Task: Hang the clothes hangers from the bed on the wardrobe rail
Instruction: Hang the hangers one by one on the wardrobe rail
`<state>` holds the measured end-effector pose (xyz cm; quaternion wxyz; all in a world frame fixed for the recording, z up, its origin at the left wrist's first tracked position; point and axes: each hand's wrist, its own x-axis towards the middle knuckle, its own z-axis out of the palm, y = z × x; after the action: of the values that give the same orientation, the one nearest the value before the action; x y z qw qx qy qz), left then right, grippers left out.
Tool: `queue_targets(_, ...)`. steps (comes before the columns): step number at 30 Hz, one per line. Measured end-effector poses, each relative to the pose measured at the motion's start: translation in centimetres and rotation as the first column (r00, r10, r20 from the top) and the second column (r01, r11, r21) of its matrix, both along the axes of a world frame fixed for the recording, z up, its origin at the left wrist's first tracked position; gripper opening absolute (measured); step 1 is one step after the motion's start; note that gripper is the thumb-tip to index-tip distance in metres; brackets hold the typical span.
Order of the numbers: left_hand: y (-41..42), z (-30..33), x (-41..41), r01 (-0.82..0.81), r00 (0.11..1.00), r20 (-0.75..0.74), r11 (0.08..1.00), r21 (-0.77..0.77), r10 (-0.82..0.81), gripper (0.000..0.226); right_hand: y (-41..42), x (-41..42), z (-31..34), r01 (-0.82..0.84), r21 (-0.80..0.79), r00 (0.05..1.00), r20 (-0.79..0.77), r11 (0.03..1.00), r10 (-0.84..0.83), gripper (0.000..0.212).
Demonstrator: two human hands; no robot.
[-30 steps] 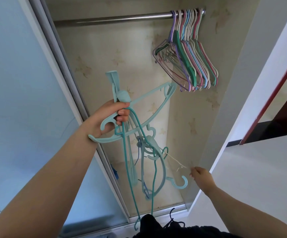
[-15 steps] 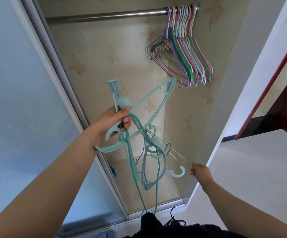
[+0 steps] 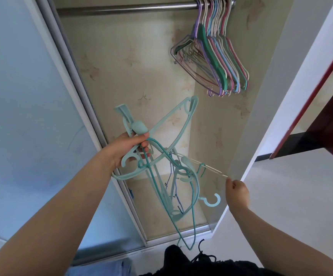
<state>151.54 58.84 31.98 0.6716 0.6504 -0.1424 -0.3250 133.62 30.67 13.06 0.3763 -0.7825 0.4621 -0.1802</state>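
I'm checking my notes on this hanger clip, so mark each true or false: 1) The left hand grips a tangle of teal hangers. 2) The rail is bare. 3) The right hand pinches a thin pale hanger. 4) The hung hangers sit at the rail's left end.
1) True: the left hand grips the tangled teal hangers.
2) False: a bunch of coloured hangers hangs on the rail.
3) True: the right hand pinches the thin pale hanger at its end.
4) False: they hang at the rail's right end.

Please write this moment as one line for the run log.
left hand: grips teal hangers | right hand: pinches thin hanger | rail: hangers at right end
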Motion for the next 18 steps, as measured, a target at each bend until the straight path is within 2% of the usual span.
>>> queue_targets(4, 0.5, -0.6, -0.3, -0.013, 0.999, -0.035, 0.996, 0.094, 0.017, 0.026, 0.8, -0.4, -0.2, 0.046, 0.058, 0.997, 0.052, 0.997, -0.049, 0.046)
queue_targets(7, 0.6, -1.4, -0.6, -0.091, 0.995, 0.046, 0.988, 0.127, 0.086, 0.025, 2.0, -0.2, 0.8, -0.085, -0.047, 0.993, 0.083, 0.995, 0.089, 0.047)
queue_targets(9, 0.7, -1.8, -0.6, -0.128, 0.99, 0.075, 0.984, 0.124, 0.12, 0.026, 2.4, 0.0, 1.5, -0.122, -0.096, 0.988, 0.084, 0.988, 0.13, 0.047)
queue_targets(14, 0.6, -2.1, -0.6, -0.184, 0.982, 0.059, 0.981, 0.06, 0.181, 0.028, 3.3, 0.0, 2.0, -0.061, -0.013, 0.988, 0.138, 0.998, 0.063, 0.045)
queue_targets(18, 0.8, -2.6, -0.7, -0.204, 0.979, 0.03, 0.979, -0.004, 0.204, 0.029, 3.8, -0.3, 2.3, -0.088, -0.035, 0.986, 0.139, 0.996, 0.092, 0.045)
